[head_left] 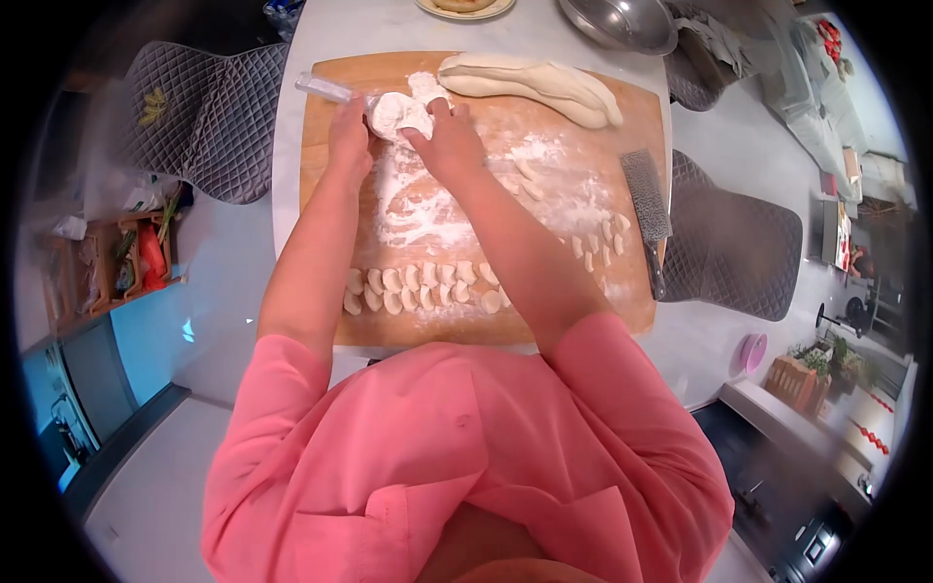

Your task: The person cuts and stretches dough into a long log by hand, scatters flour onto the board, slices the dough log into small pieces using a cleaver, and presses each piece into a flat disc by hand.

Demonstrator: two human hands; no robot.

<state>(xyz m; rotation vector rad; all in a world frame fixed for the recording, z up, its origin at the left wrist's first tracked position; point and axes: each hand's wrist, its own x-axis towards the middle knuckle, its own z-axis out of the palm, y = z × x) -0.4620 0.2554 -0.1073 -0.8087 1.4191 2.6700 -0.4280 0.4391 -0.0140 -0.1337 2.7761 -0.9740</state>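
Near the far left of the wooden board (544, 209), a clear scoop (324, 87) with a long handle holds white flour (391, 112). My left hand (350, 141) is closed on the near side of the scoop, by the base of its handle. My right hand (453, 144) is closed at the scoop's right side, with thumb and fingers around white flour at its mouth. A long roll of dough (535, 85) lies at the back of the board. Small pieces of dough (410, 287) sit in two rows near the front edge, partly hidden by my right forearm.
A cleaver (643, 199) with a dark handle lies along the board's right edge. More dough pieces (607, 233) and loose flour (418, 219) are spread about. Behind the board stand a metal bowl (622, 24) and a plate (466, 12). Quilted chairs (739, 243) flank the table.
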